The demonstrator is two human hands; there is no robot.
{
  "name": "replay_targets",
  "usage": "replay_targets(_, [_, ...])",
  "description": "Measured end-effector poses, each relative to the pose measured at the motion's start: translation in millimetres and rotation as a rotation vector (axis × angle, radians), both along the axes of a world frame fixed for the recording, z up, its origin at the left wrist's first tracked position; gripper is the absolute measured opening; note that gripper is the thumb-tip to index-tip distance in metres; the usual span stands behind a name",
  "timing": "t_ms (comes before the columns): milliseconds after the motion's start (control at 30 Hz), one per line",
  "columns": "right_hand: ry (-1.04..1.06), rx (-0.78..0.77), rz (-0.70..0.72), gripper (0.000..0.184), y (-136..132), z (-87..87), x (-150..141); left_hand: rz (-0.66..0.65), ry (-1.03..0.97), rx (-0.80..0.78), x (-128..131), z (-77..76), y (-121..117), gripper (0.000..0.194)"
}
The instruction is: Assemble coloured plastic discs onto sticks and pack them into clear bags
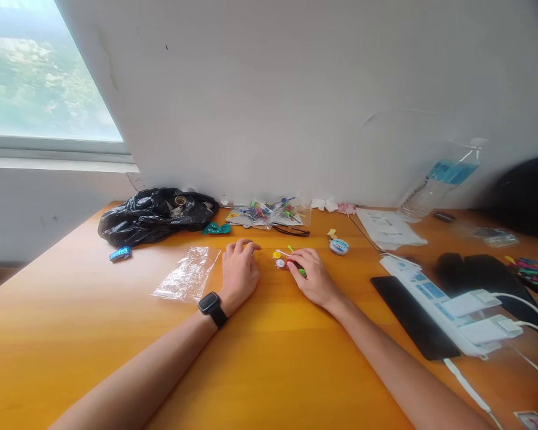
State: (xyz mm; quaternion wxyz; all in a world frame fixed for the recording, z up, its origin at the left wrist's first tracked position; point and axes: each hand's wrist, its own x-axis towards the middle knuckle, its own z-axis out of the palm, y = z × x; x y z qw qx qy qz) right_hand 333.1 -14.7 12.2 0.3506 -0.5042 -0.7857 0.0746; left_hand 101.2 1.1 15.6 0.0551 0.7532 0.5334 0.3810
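Note:
My left hand [241,269], with a black watch [212,309] on its wrist, rests on the table with bent fingers. A bit of blue shows at its fingertips, too small to name. My right hand [312,275] curls over small coloured plastic pieces, with red and green parts showing by its thumb and under its palm. Beside its fingertips lie a yellow round piece [277,255], a white round piece [280,263] and a green arrow-like tip [290,248]. Left of my left hand, a clear plastic bag [187,275] lies flat.
At the back are a black plastic bag [152,218], a clear packet of coloured parts [269,213] and dark glasses [291,230]. A round white tin [339,246] sits right of my right hand. Further right are a phone [412,316], a power strip [430,298] with cables, and a bottle [448,173].

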Motion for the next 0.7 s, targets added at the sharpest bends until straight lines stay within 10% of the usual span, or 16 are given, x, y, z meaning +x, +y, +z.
replay_targets(267, [0.010, 0.113, -0.043, 0.023, 0, 1.6, -1, -0.476, 0.175, 0.153, 13, 4.4, -14, 0.041])
replay_targets(700, [0.272, 0.320, -0.069, 0.019, -9, 19.4, -9, -0.562, 0.151, 0.098, 12, 1.6, -12, 0.012])
